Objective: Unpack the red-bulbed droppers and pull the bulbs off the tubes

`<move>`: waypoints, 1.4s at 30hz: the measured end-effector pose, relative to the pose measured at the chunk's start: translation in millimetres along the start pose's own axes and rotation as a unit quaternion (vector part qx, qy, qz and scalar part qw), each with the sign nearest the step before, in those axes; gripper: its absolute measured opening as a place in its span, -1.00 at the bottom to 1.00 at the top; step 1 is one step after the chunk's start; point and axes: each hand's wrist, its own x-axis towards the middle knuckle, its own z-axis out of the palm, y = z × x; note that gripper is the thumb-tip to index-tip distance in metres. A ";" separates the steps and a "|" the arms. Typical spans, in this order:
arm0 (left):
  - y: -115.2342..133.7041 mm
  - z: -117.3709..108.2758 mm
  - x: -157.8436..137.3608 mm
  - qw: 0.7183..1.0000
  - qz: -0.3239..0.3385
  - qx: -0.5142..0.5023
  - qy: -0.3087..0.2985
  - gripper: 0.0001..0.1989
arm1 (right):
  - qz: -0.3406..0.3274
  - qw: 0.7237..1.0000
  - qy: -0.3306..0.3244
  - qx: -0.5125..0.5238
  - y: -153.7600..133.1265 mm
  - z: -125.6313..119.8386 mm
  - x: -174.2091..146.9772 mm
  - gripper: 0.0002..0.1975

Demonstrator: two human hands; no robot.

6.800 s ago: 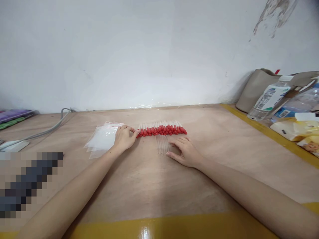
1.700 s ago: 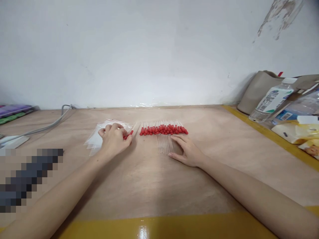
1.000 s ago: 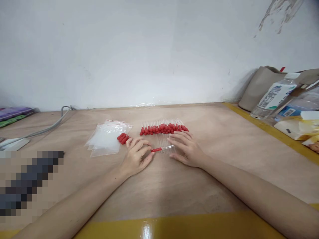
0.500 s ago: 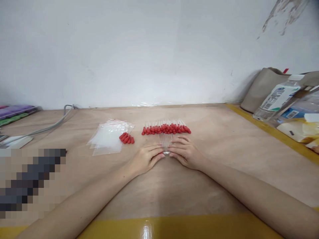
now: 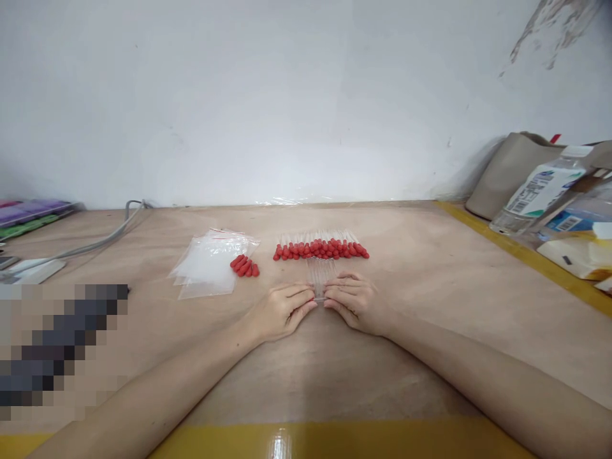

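My left hand (image 5: pixel 285 310) and my right hand (image 5: pixel 354 302) meet fingertip to fingertip low over the table. Thumbs and fingers of both are closed. A short bit of clear glass dropper tube (image 5: pixel 319 299) bridges the gap between them, and a speck of red shows at my left fingertips, mostly hidden. Just beyond lie several bare glass tubes (image 5: pixel 321 271) side by side, partly behind my right fingers. Farther back is a row of droppers with red rubber bulbs (image 5: pixel 319 248), their glass ends pointing away. Several loose red bulbs (image 5: pixel 245 266) lie to the left.
Clear zip bags (image 5: pixel 204 269) are stacked at the left, touching the loose bulbs. A grey cable (image 5: pixel 112 236) runs along the far left. At the right stand a leaning plastic bottle (image 5: pixel 538 191), a grey-brown container (image 5: pixel 492 175) and packets. Yellow tape (image 5: pixel 229 440) lines the front edge.
Both hands sit slightly lower in view and the fingers have drawn in more tightly around the glass tube. The rows of droppers and bulbs keep their arrangement.
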 end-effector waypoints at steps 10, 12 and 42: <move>0.0 -2.2 -0.1 0.999 0.017 -0.034 0.001 -0.85 | -0.050 0.998 0.012 -0.020 -1.3 -1.9 -1.8 -0.91; -0.7 -2.5 -1.3 0.999 0.013 -0.039 -0.004 -0.85 | -0.050 0.999 0.012 -0.020 -1.1 -2.7 -2.8 -0.92; -91.0 -95.4 -5.1 0.892 -0.447 0.039 0.058 -0.63 | 0.297 0.953 0.012 -0.065 33.3 -14.6 -16.6 -0.84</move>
